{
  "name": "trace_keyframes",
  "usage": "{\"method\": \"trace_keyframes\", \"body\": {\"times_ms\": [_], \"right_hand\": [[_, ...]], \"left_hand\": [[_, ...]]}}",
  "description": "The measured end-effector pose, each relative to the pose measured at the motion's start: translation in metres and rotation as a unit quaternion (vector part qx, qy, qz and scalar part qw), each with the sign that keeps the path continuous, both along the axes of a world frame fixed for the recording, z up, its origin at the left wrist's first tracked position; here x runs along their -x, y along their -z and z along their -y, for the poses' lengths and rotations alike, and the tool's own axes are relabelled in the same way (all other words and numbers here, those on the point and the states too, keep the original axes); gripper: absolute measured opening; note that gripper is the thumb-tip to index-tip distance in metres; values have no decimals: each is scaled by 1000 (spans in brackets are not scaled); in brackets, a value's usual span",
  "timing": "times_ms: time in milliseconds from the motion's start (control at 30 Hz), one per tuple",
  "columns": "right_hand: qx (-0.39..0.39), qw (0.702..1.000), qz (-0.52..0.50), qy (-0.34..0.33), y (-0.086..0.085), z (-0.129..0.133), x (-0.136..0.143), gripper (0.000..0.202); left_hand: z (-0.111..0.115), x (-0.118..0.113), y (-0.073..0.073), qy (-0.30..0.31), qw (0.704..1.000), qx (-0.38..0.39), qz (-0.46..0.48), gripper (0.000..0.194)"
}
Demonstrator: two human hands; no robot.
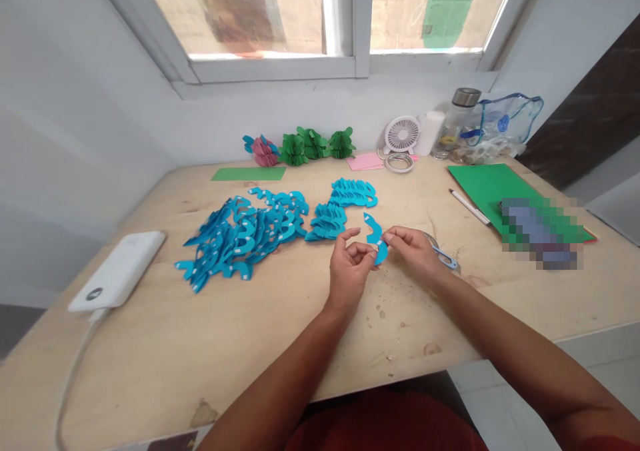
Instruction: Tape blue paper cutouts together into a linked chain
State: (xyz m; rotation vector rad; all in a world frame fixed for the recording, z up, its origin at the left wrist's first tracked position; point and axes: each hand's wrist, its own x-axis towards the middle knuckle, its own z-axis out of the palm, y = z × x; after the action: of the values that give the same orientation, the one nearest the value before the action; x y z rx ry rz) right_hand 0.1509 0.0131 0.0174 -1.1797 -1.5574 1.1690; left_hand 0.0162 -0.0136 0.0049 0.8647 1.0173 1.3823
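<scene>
A curved blue paper piece (373,228) with small white patches is held over the table between my two hands. My left hand (350,264) pinches its lower end between thumb and finger. The fingertips of my right hand (413,248) are closed on its right edge, near a white patch. Just left of the hands sit folded blue paper stacks (327,221), with another stack (353,192) behind. Farther left lies a large heap of blue paper pieces (245,234) with white patches. A light blue cutter (445,258) and a tape roll are partly hidden behind my right hand.
A white power bank (120,271) with a cable lies left. Along the wall stand green paper shapes (314,144), a small fan (402,134) and a bottle (455,121). Green sheets (490,184) and a pen (469,206) lie right.
</scene>
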Motion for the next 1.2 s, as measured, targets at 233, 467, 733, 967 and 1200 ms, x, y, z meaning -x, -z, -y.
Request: {"method": "trace_keyframes", "body": {"times_ms": [233, 467, 733, 967, 1200], "right_hand": [[10, 998, -43, 43, -1, -3, -1, 21], [8, 996, -84, 39, 0, -4, -4, 26], [-48, 998, -24, 21, 0, -2, -7, 20], [-121, 988, 69, 62, -5, 0, -6, 13], [-138, 983, 106, 54, -3, 1, -5, 13]], "left_hand": [[2, 1, -7, 38, 999, -4, 24, 53], [5, 0, -8, 98, 994, -4, 39, 49], [4, -1, -3, 124, 992, -9, 32, 41], [4, -1, -1, 123, 992, -6, 28, 39], [5, -1, -4, 118, 993, -6, 29, 41]]}}
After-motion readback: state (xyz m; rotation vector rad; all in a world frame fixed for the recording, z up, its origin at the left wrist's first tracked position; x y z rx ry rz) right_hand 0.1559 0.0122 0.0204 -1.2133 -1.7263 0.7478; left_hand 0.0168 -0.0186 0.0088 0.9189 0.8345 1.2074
